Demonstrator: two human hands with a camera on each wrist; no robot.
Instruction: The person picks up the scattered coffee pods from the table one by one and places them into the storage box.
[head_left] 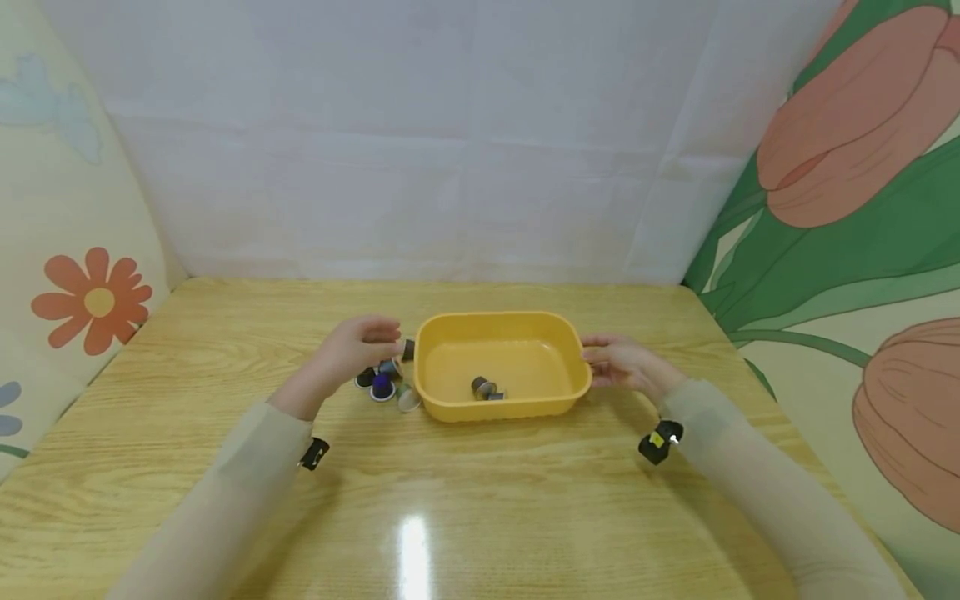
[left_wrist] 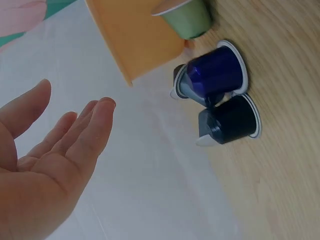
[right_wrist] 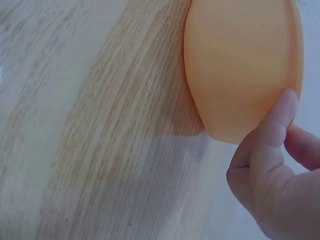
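Note:
A yellow plastic tub (head_left: 495, 410) stands mid-table with two dark capsules (head_left: 485, 388) lying in it. Just left of the tub sits a cluster of several capsules, among them a blue one (head_left: 382, 386) (left_wrist: 215, 72), a black one (left_wrist: 232, 120) and a green one (left_wrist: 187, 17) against the tub wall (left_wrist: 135, 40). My left hand (head_left: 367, 340) (left_wrist: 75, 100) hovers over that cluster, fingers straight, palm empty. My right hand (head_left: 600, 360) holds the tub's right end, its thumb (right_wrist: 272, 130) pressed on the outer wall (right_wrist: 240, 65).
The wooden table (head_left: 480, 500) is walled in by a white sheet at the back and flowered panels left and right. A small black camera sits on each wrist (head_left: 315, 454) (head_left: 658, 442). Bare wood lies in front of the tub.

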